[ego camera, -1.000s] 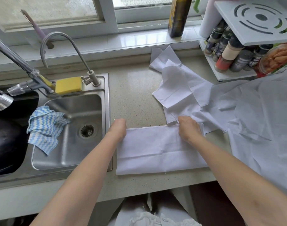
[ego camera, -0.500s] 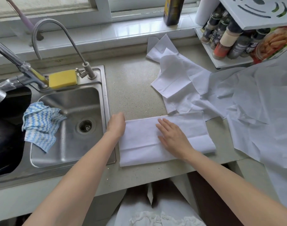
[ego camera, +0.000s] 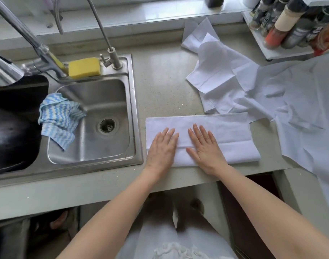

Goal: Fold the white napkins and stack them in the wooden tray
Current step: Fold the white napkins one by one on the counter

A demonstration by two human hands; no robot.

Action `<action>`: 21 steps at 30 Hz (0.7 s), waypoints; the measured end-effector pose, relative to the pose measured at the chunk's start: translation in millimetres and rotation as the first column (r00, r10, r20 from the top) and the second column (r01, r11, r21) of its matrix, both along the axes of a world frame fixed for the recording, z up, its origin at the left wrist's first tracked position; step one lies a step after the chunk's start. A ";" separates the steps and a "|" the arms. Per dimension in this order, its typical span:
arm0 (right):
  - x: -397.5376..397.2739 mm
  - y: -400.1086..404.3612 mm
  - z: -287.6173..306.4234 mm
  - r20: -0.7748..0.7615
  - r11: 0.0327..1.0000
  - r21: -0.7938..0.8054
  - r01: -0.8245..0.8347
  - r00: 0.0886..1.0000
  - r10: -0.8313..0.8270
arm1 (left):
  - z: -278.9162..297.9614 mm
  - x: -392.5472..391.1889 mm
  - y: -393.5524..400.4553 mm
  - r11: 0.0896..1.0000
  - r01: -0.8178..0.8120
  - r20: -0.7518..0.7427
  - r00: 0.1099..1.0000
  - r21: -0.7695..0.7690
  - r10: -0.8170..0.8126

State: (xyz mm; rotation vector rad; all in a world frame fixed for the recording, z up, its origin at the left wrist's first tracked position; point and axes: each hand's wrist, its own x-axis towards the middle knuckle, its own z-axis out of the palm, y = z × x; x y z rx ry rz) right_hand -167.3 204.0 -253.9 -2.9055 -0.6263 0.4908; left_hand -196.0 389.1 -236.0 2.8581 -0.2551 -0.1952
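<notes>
Since the earlier frames, the left hand point(ego camera: 162, 148) has moved from the napkin's left end onto its surface, and the right hand point(ego camera: 205, 146) has shifted leftward. Both hands now lie side by side, palms down. Each grip is spread, fingers straight, pressing flat on the folded napkin point(ego camera: 225, 133); neither pinches the cloth.

The folded napkin lies as a long band on the table point(ego camera: 165, 90), just right of the sink point(ego camera: 111, 109). Its left edge lies near the sink rim; its near edge lies close to the table's front edge. Its far right corner touches the pile of loose napkins point(ego camera: 221, 75). A large white cloth point(ego camera: 305, 101) covers the table at the right.

Bare table lies open behind the folded napkin, between the sink and the loose pile.
</notes>
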 end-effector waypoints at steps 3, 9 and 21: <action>0.5 -2.0 -2.1 0.005 1.000 0.007 -0.014 1.000 0.014 | -15.9 -12.7 -15.7 0.993 -0.079 -0.109 0.990 0.084 0.088; -15.5 5.9 -7.2 0.091 0.998 0.051 -0.040 0.995 0.035 | -24.9 -20.1 -23.5 0.970 -0.190 -0.080 0.976 0.152 0.204; -6.4 -121.4 -5.3 0.073 0.987 0.007 0.164 0.984 -0.164 | -9.0 -13.2 -52.2 0.919 -0.292 -0.222 0.909 0.265 0.352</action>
